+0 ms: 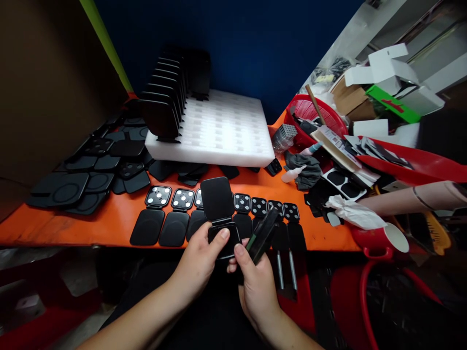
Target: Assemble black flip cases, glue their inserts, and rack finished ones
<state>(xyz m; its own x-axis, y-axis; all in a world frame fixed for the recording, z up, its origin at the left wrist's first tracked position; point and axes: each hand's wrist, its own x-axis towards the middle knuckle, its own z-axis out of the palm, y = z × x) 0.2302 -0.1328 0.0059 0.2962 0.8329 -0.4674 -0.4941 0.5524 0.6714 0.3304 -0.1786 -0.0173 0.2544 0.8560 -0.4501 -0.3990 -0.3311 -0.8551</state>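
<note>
My left hand [200, 256] grips a black hinged folding panel [216, 198] by its lower half, thumb pressed on the face. The panel is unfolded, its upper half raised over the row on the table. My right hand [257, 279] is closed around a dark, long, stick-shaped tool [263, 233], its exact kind unclear; its thumb is at the panel's lower right edge. Behind both hands lies a row of similar unfolded black panels [146, 227], the upper halves marked with pale round dots [158, 196]. Part of the row is hidden by the held panel and tool.
A white foam block [226, 126] holds several upright black plates [158, 114]. Black panels are piled [62, 187] at left on the orange table [324, 236]. At right are a red basket [315, 109], grey cloth [306, 170], small bottle [293, 173] and red mug [375, 243].
</note>
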